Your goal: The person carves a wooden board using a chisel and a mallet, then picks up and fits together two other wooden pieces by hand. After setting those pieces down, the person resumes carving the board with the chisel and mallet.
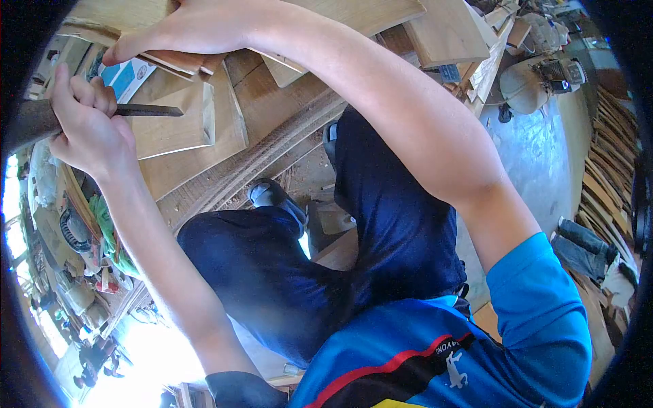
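Observation:
My left hand (88, 126) is closed round a dark bar-like tool (153, 110). One end is thick and runs out to the left; the narrow, flat end points right over the boards. My index finger sticks up while the others curl. Near the top edge, my right hand (201, 28) grips a wooden board (119, 15), its thumb stretched along the board's near edge and its other fingers mostly hidden. Just beneath that hand lies a blue and white packet or card (129, 80). Flat wooden pieces (178, 126) lie below the tool's tip.
More cut boards (445, 34) are stacked at the top right. A rounded tank with a motor (534, 88) stands on the floor beyond. Long wood strips (612, 170) lie along the right. Clutter with a green cloth or bag (109, 234) fills the left side. My legs are below the work surface.

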Available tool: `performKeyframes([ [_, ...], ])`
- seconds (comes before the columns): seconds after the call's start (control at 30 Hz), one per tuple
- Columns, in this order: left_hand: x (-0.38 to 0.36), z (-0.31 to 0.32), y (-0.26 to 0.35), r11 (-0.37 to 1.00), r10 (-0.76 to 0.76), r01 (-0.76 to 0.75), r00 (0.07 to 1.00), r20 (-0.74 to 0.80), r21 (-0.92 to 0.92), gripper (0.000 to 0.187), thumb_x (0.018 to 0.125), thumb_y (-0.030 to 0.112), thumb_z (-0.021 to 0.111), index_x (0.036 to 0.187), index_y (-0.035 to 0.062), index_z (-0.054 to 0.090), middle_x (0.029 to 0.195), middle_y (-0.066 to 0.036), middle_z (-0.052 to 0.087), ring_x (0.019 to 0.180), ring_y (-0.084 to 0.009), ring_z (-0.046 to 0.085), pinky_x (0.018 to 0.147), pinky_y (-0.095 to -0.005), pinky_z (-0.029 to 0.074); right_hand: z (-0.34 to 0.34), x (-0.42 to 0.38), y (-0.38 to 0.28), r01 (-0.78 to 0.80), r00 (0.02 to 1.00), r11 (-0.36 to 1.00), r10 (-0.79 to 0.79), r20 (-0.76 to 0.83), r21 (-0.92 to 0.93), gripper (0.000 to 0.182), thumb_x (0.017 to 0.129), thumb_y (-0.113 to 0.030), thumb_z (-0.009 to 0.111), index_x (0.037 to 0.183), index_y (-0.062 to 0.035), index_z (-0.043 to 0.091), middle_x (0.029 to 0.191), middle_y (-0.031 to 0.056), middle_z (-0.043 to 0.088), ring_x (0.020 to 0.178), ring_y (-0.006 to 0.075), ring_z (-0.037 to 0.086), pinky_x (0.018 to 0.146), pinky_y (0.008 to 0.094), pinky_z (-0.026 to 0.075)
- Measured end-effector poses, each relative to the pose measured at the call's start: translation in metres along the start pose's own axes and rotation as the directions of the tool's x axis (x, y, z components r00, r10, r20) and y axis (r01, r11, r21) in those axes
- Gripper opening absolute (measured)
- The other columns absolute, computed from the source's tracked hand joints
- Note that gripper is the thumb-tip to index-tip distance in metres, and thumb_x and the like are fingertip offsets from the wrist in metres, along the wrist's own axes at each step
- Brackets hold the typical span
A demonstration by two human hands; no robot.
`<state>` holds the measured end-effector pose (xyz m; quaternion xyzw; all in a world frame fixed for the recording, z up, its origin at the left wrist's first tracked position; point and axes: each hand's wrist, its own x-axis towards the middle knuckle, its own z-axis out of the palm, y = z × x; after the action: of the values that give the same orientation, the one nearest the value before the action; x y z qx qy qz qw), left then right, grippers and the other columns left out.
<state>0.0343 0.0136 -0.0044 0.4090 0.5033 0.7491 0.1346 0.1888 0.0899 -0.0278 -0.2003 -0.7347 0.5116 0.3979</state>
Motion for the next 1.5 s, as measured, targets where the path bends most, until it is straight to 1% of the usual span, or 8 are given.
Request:
performKeyframes([
  [0.3, -0.001, -0.001, -0.008, 0.998, 0.056, -0.055, 0.998, 0.016, -0.037, 0.045, 0.098, 0.010, 0.062, 0.060, 0.0159, 0.038, 0.053, 0.006, 0.034, 0.045, -0.0052, 0.030, 0.046, -0.0255, 0.025, 0.001, -0.024, -0.025, 0.136, 0.990, 0.990, -0.138, -0.044, -0.048, 0.064, 0.083, -0.048, 0.072, 0.116, 0.0067, 0.067, 0.104, 0.0231, 0.073, 0.099, 0.0321, 0.071, 0.086, 0.0380, 0.055],
  [0.5, 0.003, -0.002, -0.014, 0.990, 0.081, -0.077, 0.996, 0.035, -0.119, 0.041, 0.095, 0.009, 0.066, 0.061, 0.0155, 0.044, 0.055, 0.006, 0.041, 0.042, -0.0031, 0.032, 0.042, -0.0237, 0.023, 0.004, -0.001, -0.019, -0.118, 0.993, 0.993, 0.118, -0.015, -0.006, 0.064, 0.083, -0.048, 0.072, 0.115, 0.0067, 0.067, 0.103, 0.0215, 0.073, 0.097, 0.0301, 0.072, 0.083, 0.0381, 0.055],
  [0.7, 0.012, -0.009, -0.026, 0.986, 0.042, -0.037, 0.999, 0.031, -0.165, 0.028, 0.091, 0.006, 0.072, 0.068, 0.0129, 0.058, 0.063, 0.007, 0.048, 0.050, -0.0027, 0.038, 0.046, -0.0241, 0.026, 0.014, 0.013, 0.005, -0.132, 0.991, 0.990, 0.132, 0.001, 0.045, 0.060, 0.085, -0.051, 0.073, 0.098, 0.0067, 0.072, 0.081, 0.0123, 0.070, 0.073, 0.0184, 0.067, 0.066, 0.0313, 0.052],
  [0.77, 0.009, -0.015, -0.026, 0.999, 0.030, -0.034, 0.987, 0.160, 0.022, 0.031, 0.102, 0.028, 0.062, 0.076, 0.0129, 0.055, 0.060, 0.009, 0.041, 0.047, -0.0028, 0.037, 0.043, -0.0230, 0.028, 0.008, 0.007, -0.010, -0.218, 0.976, 0.974, 0.215, -0.043, -0.068, 0.060, 0.085, -0.051, 0.073, 0.097, 0.0074, 0.071, 0.080, 0.0110, 0.069, 0.072, 0.0168, 0.066, 0.064, 0.0304, 0.051],
  [0.8, -0.001, -0.003, -0.012, 0.998, 0.047, -0.043, 0.993, 0.110, -0.038, 0.038, 0.097, 0.023, 0.069, 0.064, 0.0166, 0.051, 0.054, 0.010, 0.038, 0.044, -0.0029, 0.033, 0.043, -0.0233, 0.025, 0.012, 0.007, -0.006, -0.233, 0.972, 0.972, 0.232, -0.042, -0.014, 0.058, 0.087, -0.049, 0.073, 0.096, 0.0081, 0.071, 0.077, 0.0099, 0.068, 0.070, 0.0145, 0.065, 0.062, 0.0299, 0.050],
  [1.03, 0.004, -0.006, -0.012, 0.992, 0.124, -0.114, 0.973, 0.194, -0.063, 0.036, 0.098, 0.025, 0.068, 0.066, 0.0150, 0.053, 0.054, 0.009, 0.041, 0.043, -0.0035, 0.037, 0.042, -0.0239, 0.027, 0.018, 0.011, -0.003, -0.201, 0.979, 0.979, 0.200, -0.027, -0.036, 0.056, 0.089, -0.048, 0.072, 0.097, 0.0074, 0.071, 0.075, 0.0069, 0.066, 0.067, 0.0120, 0.062, 0.059, 0.0288, 0.047],
  [1.13, 0.002, -0.001, 0.002, 1.000, -0.012, 0.011, 0.996, 0.089, 0.018, 0.038, 0.098, 0.025, 0.067, 0.065, 0.0154, 0.051, 0.053, 0.009, 0.040, 0.041, -0.0040, 0.035, 0.040, -0.0243, 0.026, 0.018, 0.010, -0.009, -0.258, 0.966, 0.965, 0.258, -0.008, -0.051, 0.053, 0.088, -0.047, 0.073, 0.092, 0.0057, 0.070, 0.072, 0.0062, 0.065, 0.063, 0.0121, 0.061, 0.056, 0.0284, 0.047],
  [1.5, 0.008, -0.010, -0.016, 0.998, 0.035, -0.028, 0.993, 0.115, -0.063, 0.041, 0.099, 0.024, 0.066, 0.063, 0.0167, 0.048, 0.051, 0.009, 0.035, 0.039, -0.0036, 0.031, 0.039, -0.0241, 0.023, 0.015, 0.010, -0.010, -0.296, 0.955, 0.955, 0.296, 0.002, 0.018, 0.054, 0.086, -0.048, 0.075, 0.089, 0.0053, 0.068, 0.071, 0.0071, 0.065, 0.062, 0.0143, 0.063, 0.055, 0.0291, 0.049],
])
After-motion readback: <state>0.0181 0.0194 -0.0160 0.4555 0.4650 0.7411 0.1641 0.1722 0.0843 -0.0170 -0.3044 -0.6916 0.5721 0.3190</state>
